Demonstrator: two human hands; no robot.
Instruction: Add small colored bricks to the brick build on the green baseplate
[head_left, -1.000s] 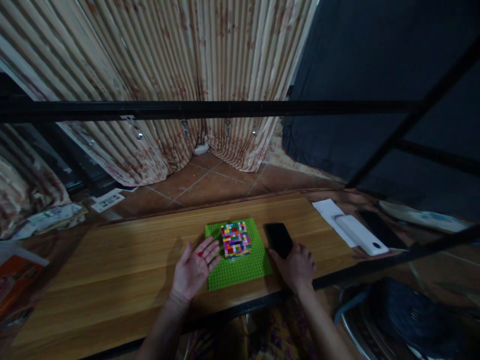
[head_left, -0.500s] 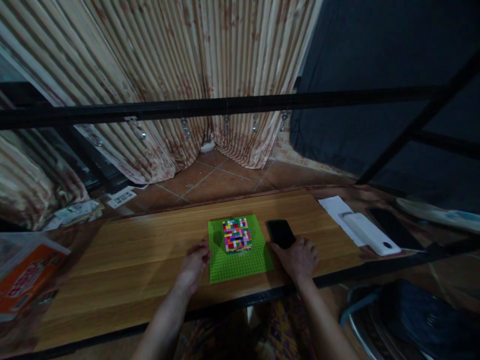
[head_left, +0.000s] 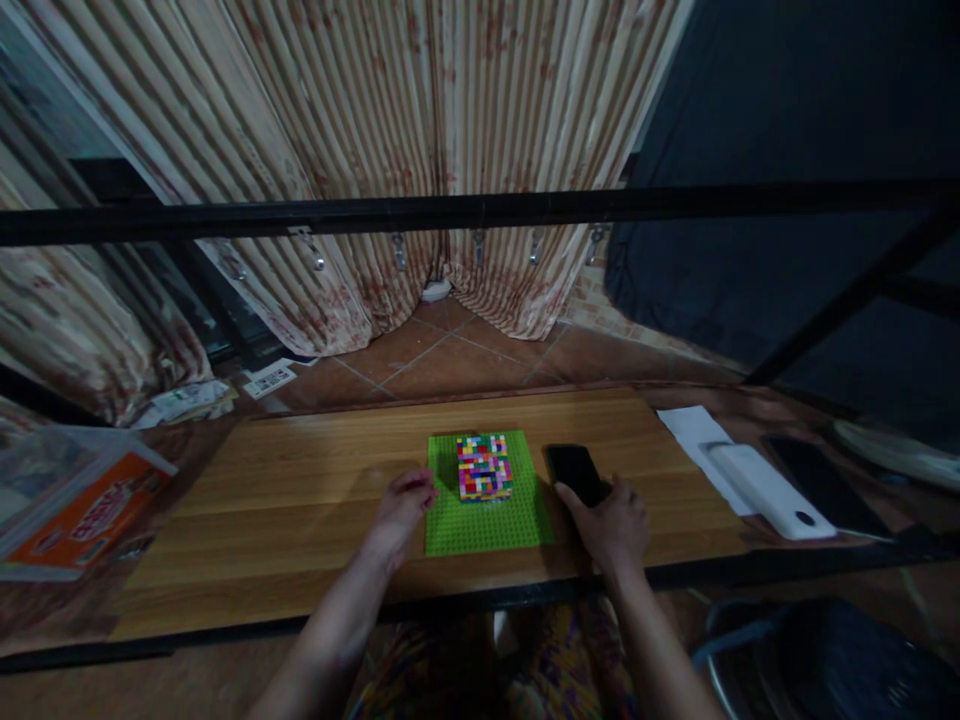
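Observation:
A block of many-coloured building bricks (head_left: pixel 484 468) stands on a green baseplate (head_left: pixel 487 530), towards its back half. Beside the plate's left edge is my left hand (head_left: pixel 403 508), its fingers curled together; whether something small is in them I cannot make out. My right hand (head_left: pixel 616 525) grips the near end of a dark smartphone (head_left: pixel 573 470), thumb along its left side and fingers at its right. The phone lies on the table just right of the plate, with its screen dark.
The wooden table (head_left: pixel 300 500) carries the plate and phone. On the right lie a white paper (head_left: pixel 694 432), a white power-bank-like device (head_left: pixel 769 490) and a dark flat object (head_left: pixel 821 485). A clear box with an orange label (head_left: pixel 90 510) is at left. A black bar (head_left: pixel 465 212) crosses beyond the table.
The camera has turned a little left, so the whole scene sits further right. My right hand stays at the phone, and my left hand stays by the plate's left edge with fingers curled.

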